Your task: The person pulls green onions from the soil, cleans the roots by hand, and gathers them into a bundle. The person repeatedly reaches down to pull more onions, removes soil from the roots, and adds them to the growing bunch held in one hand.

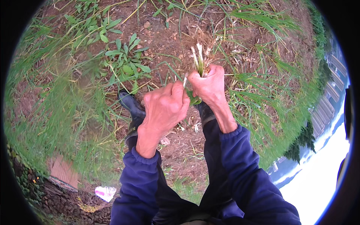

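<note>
My right hand [208,84] is closed around a small bunch of white-and-green stalks [200,60], which look like spring onions. Their pale ends point away from me, close to a tangle of brown fibrous roots [201,38]. Just left of it, my left hand [166,105] has its fingers curled, thumb and forefinger pinching a thin white stalk [185,80]. Green leaf parts [193,98] show below and between the two hands. Fingers hide most of the middle of the bunch.
Below my hands are my black boots [132,105] on brown soil [182,157] strewn with pale scraps. A leafy weed [128,57] grows ahead on the left, and long grass [70,112] stands both sides. A brown woven-looking slab [64,171] and a shiny wrapper [105,193] lie at lower left.
</note>
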### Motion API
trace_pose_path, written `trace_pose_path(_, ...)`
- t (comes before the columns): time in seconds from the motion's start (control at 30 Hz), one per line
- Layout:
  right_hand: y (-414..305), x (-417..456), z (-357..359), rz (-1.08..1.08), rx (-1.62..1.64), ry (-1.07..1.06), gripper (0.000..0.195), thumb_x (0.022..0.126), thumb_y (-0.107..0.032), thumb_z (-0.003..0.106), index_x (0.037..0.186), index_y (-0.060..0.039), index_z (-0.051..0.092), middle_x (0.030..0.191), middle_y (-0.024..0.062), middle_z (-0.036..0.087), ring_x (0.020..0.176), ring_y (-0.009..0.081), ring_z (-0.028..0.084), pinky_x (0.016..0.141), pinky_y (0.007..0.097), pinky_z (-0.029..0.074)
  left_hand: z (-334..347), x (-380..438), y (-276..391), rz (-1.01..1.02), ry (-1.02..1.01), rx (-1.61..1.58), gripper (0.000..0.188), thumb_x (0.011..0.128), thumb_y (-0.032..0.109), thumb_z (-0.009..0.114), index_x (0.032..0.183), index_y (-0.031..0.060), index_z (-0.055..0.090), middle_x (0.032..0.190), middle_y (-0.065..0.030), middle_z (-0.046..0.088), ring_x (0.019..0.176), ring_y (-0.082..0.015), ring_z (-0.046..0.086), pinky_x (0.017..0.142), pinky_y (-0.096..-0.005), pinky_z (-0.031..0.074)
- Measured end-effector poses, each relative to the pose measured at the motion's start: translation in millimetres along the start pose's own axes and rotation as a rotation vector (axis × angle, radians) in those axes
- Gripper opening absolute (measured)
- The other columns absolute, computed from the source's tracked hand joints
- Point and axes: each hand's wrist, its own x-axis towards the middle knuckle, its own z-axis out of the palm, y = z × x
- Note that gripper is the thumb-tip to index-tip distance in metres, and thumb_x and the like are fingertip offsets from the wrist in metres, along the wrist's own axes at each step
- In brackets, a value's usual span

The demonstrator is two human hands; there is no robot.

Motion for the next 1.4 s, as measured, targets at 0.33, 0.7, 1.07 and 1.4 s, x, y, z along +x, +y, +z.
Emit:
trace_pose_path(0.33,-2,-10,4,-0.083,-0.08,0.014,0.021,0.074,-0.009,0.061,0.06,0.0026,0.051,0.053,-0.0009,0.051,0.05,0.0035,0.045,0.041,0.0247,0.036,13,-5,-8,-0.347,-0.025,-0.444,0.018,0.085,0.003,0.06,0.101,-0.0023,0.063,0.058,-0.0131,0.06,0.049,-0.0255,0.062,0.046,-0.0324,0.045)
trace_pose_path(0.7,-10,-9,8,-0.164,-0.159,-0.012,0.028,0.078,-0.018,0.07,0.086,0.0066,0.061,0.062,0.0057,0.059,0.059,0.0079,0.05,0.051,0.029,0.044,4,0,-6,-0.091,-0.01,0.031,0.03,0.074,0.002,0.066,0.104,-0.0033,0.063,0.075,-0.0138,0.066,0.056,-0.0268,0.064,0.049,-0.0354,0.048)
trace_pose_path(1.07,-13,-13,10,-0.159,-0.143,-0.031,0.022,0.077,-0.012,0.068,0.087,0.0067,0.061,0.063,0.0109,0.062,0.058,0.0106,0.055,0.052,0.0315,0.047,7,1,-7,-0.014,0.007,0.082,0.031,0.073,0.001,0.062,0.102,-0.0079,0.058,0.068,-0.0118,0.061,0.053,-0.0242,0.064,0.044,-0.0341,0.049)
trace_pose_path(1.4,-5,-13,9,-0.399,-0.292,-0.008,0.025,0.071,-0.01,0.071,0.084,0.0052,0.055,0.062,0.0178,0.06,0.055,0.0251,0.063,0.05,0.036,0.048,3,1,-11,-0.096,0.025,-0.201,0.028,0.075,0.002,0.063,0.103,0.0006,0.061,0.072,-0.0135,0.065,0.06,-0.0318,0.065,0.05,-0.0406,0.049)
